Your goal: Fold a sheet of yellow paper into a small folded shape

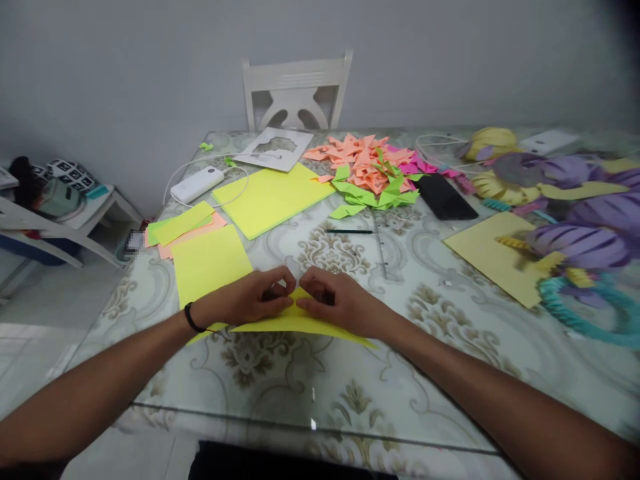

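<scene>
My left hand [263,293] and my right hand [333,300] meet at the middle of the table, thumbs and curled forefingers nearly touching. Between them they pinch a yellow sheet of paper [310,323], whose near edge bows toward me; the far part is hidden behind the fingers. Under my left hand and wrist lies another yellow sheet [210,263], flat on the table. A stack of yellow paper [273,197] rests farther back. A dark pencil [349,231] and a clear ruler [383,247] lie beyond my right hand.
Folded orange and green paper pieces [365,170] are heaped at the back. A black phone [447,197] lies beside them. Yellow and purple paper crafts [580,243] crowd the right side. A white power bank [197,184], its cable and paper strips [183,223] occupy the left.
</scene>
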A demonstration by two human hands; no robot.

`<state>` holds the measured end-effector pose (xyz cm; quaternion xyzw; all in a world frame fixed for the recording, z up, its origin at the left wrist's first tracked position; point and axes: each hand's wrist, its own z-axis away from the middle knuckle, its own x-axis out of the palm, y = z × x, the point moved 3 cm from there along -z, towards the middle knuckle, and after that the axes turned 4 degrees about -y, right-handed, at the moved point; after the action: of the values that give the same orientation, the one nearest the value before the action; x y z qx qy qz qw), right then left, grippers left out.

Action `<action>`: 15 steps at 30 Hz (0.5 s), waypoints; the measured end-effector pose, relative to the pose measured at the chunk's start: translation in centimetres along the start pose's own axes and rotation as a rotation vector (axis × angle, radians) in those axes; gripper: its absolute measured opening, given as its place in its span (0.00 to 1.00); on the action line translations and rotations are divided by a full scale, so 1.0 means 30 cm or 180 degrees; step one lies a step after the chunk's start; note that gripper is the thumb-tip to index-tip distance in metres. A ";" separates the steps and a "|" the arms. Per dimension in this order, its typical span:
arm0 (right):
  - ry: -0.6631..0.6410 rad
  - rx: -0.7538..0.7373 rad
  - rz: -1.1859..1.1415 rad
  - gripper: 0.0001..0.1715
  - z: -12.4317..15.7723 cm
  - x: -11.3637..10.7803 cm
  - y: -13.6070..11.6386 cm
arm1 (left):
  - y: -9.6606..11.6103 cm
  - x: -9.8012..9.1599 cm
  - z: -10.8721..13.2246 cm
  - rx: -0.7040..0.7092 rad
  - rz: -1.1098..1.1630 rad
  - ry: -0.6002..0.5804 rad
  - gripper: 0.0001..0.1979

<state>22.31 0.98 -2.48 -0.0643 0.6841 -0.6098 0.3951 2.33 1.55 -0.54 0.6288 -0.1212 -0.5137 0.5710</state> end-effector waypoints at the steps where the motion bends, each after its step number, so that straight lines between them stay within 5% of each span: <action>1: 0.0011 0.0027 0.0075 0.10 0.000 0.001 -0.003 | 0.000 0.001 -0.001 0.0008 -0.0030 -0.0018 0.05; 15: 0.0088 -0.0161 -0.0004 0.06 0.009 0.006 -0.008 | -0.021 -0.006 0.000 0.0031 0.0187 0.0023 0.06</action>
<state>22.25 0.60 -2.33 -0.0662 0.7046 -0.5934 0.3835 1.97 1.87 -0.98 0.6296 -0.1400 -0.4938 0.5833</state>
